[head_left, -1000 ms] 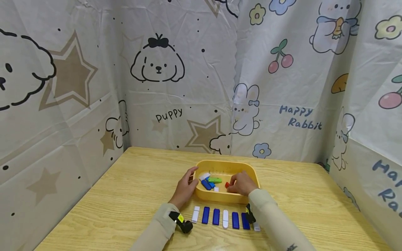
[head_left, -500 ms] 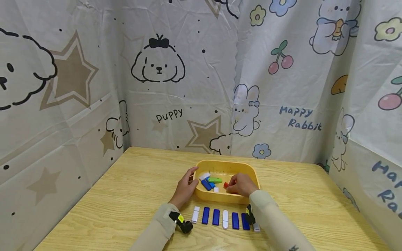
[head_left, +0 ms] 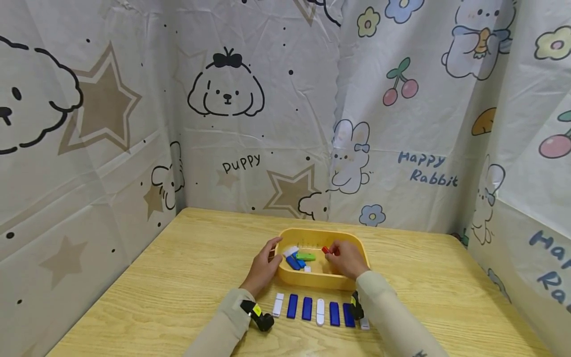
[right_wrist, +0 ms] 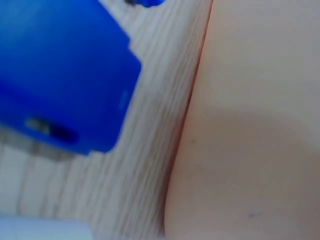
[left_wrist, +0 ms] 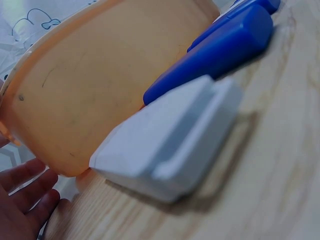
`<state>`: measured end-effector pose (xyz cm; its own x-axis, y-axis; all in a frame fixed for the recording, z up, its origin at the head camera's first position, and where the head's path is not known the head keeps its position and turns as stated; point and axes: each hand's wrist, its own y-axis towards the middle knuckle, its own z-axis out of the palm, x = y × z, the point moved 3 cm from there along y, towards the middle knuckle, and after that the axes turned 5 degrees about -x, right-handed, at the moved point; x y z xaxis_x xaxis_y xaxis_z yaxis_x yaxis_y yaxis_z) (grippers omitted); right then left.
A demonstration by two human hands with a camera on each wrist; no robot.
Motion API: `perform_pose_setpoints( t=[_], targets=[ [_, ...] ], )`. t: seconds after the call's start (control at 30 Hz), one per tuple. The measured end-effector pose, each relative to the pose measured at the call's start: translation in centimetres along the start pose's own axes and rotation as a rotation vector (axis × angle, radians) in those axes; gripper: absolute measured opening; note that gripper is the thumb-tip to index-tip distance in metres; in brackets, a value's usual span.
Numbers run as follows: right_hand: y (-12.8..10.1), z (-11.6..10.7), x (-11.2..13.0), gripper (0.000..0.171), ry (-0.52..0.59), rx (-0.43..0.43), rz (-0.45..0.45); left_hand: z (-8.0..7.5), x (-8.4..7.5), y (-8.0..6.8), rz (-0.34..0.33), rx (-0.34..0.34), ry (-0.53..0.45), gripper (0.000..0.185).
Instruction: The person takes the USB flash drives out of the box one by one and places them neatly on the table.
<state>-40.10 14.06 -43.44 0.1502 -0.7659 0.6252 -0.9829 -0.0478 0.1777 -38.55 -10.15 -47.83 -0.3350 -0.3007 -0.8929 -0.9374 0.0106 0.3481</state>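
In the head view my right hand pinches a small red USB flash drive between thumb and fingers, over the yellow plastic bin. My left hand rests against the bin's left end. In the left wrist view its loosely extended fingers lie beside the bin's wall. Inside the bin lie a green flash drive, blue ones and white ones. The right wrist view shows the bin's side, but not the right hand.
Before the bin, white flash drives and blue flash drives stand in a row on the wooden table. The right forearm partly covers the row's right end. A printed curtain surrounds the table.
My right hand has lifted the red flash drive up from the bin's floor, slightly toward the bin's far wall. The left hand stays in place.
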Motion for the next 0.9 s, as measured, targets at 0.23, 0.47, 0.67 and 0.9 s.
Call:
perform_pose_setpoints(
  t=[0.23, 0.47, 0.67, 0.9],
  targets=[
    [0.04, -0.3, -0.34, 0.012, 0.023, -0.062, -0.057, 0.25, 0.18, -0.01, -0.001, -0.01, 0.007, 0.049],
    [-0.39, -0.23, -0.58, 0.015, 0.066, -0.038, -0.006, 0.38, 0.1, -0.17, -0.009, 0.003, 0.01, 0.048],
    [-0.38, -0.13, -0.3, 0.015, 0.047, -0.012, -0.004, 0.24, 0.01, -0.11, -0.007, -0.003, 0.015, 0.048],
    [-0.25, -0.08, -0.05, 0.019, 0.062, -0.01, 0.006, 0.04, -0.01, -0.04, 0.004, -0.005, 0.016, 0.048]
  ],
)
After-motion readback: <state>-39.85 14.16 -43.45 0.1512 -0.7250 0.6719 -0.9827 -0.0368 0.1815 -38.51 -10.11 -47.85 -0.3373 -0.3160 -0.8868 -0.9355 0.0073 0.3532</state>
